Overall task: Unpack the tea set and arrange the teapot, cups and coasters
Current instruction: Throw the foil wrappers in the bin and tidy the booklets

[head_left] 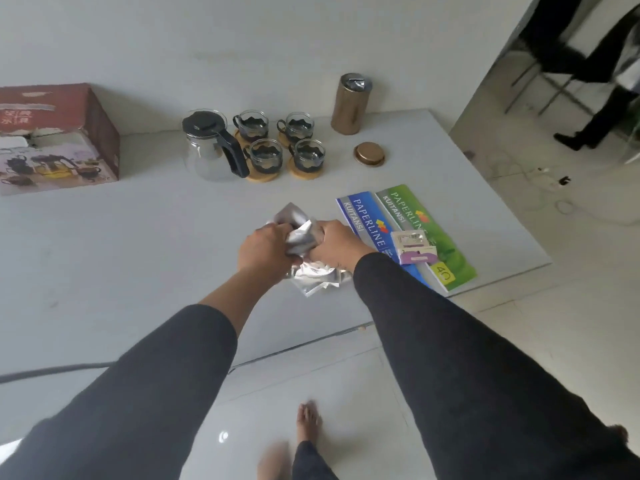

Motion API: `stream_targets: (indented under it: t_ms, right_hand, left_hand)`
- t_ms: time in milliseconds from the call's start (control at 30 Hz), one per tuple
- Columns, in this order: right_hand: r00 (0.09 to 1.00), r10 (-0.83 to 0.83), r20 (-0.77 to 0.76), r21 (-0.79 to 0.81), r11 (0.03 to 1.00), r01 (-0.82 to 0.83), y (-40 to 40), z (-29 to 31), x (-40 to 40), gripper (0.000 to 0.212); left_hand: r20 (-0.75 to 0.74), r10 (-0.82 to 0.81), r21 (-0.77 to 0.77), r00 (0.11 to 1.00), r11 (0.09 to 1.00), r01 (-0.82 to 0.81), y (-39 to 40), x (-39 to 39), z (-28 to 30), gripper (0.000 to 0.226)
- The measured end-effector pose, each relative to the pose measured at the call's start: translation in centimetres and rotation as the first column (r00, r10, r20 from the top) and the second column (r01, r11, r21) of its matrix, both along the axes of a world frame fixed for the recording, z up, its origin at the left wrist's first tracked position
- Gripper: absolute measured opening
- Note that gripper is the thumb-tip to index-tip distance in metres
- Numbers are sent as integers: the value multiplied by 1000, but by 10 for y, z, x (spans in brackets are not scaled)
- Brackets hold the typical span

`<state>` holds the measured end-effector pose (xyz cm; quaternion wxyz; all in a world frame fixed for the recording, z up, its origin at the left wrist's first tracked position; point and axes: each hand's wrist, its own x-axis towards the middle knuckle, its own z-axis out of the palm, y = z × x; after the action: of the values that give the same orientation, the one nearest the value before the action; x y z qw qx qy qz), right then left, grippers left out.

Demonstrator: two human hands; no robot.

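The left hand (265,247) and right hand (334,242) both clutch a crumpled silver foil bag (301,237) between them. Beyond the hands on the table (104,244) stand the teapot (211,147) and four cups (266,155) on coasters (304,173).

**Our Dark Sleeves and Bare Feet**

We wear long black sleeves (467,358) on both arms. They fit snug. Our left sleeve (156,368) stops short of the wrist, so some forearm shows. Our feet (308,422) are bare, and one leg has a dark trouser leg (311,462).
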<state>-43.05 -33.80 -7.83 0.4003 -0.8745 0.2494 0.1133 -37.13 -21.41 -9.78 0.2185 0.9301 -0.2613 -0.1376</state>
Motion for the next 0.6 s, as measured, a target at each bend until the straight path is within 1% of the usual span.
stream_targets:
  t_ms: [33, 133, 200, 267, 333, 367, 467, 500, 600]
  right_hand:
    - [999, -39, 14, -23, 999, 40, -9, 8, -14, 13]
    - [985, -167, 42, -95, 981, 170, -41, 27, -60, 14]
    - [963, -263, 51, -115, 957, 267, -63, 38, -97, 16]
    - [931, -360, 63, -135, 921, 365, -87, 46, -136, 25]
    - [895, -441, 73, -147, 882, 447, -112, 51, -175, 20]
    - [878, -472, 78, -156, 864, 478, -125, 51, -195, 16]
    - [831, -550, 86, -160, 815, 557, -161, 46, -249, 19]
    - [816, -571, 90, -158, 801, 578, -174, 39, -265, 16]
    - [782, -616, 89, -157, 767, 622, -216, 13, -308, 28]
  left_hand:
    - [14, -47, -20, 999, 999, 47, -13, -7, 6, 32]
    - [43, -192, -93, 980, 976, 195, -56, -38, 19, 32]
    - [55, -284, -140, 957, 947, 289, -89, -65, 24, 32]
    - [66, -374, -176, 925, 908, 380, -124, -94, 28, 31]
    - [65, -453, -201, 889, 867, 456, -159, -126, 29, 30]
    - [66, -491, -211, 869, 844, 493, -176, -142, 28, 31]
    - [70, -574, -211, 816, 791, 575, -227, -188, 20, 31]
    - [70, -591, -207, 804, 780, 591, -244, -202, 14, 30]
    - [66, -622, -198, 781, 759, 621, -294, -242, -11, 26]
